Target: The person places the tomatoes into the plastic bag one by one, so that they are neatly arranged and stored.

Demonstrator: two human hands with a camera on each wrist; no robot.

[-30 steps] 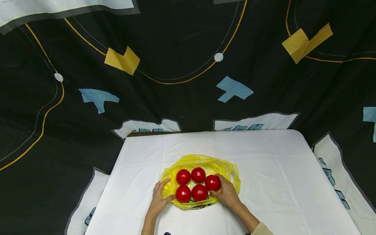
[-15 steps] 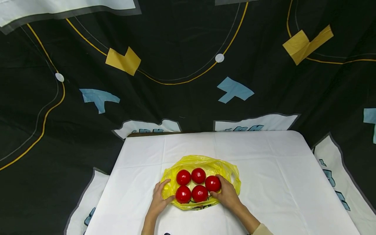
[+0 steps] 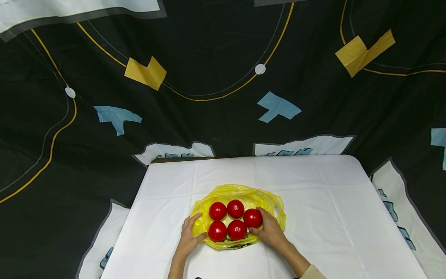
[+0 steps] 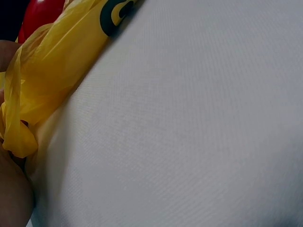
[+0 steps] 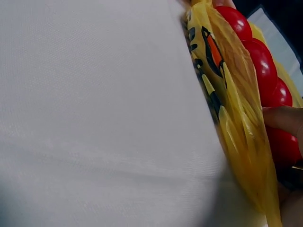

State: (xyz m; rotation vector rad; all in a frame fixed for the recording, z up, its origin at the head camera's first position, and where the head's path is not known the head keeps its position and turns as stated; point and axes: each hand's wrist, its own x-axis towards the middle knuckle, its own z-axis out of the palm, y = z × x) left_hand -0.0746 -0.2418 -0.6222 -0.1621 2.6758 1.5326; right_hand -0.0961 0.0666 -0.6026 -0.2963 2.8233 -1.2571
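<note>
Several glossy red balls (image 3: 237, 229) lie inside a yellow plastic bag (image 3: 230, 190), which is spread open on a white-covered table. My left hand (image 3: 188, 234) holds the bag's left side, thumb and index finger curved around its edge. In the left wrist view, bunched yellow plastic (image 4: 52, 80) lies against that hand. My right hand (image 3: 271, 229) grips the rightmost red ball (image 3: 252, 218) between thumb and fingers, inside the bag. The right wrist view shows the thumb (image 5: 284, 118) on this ball; its other fingers are mostly hidden.
The white tabletop (image 3: 324, 217) extends around the bag on all sides. Behind it hangs a dark patterned cloth (image 3: 209, 124) with yellow lines and blue shapes. A small dark object (image 3: 198, 278) shows at the bottom edge of the head view.
</note>
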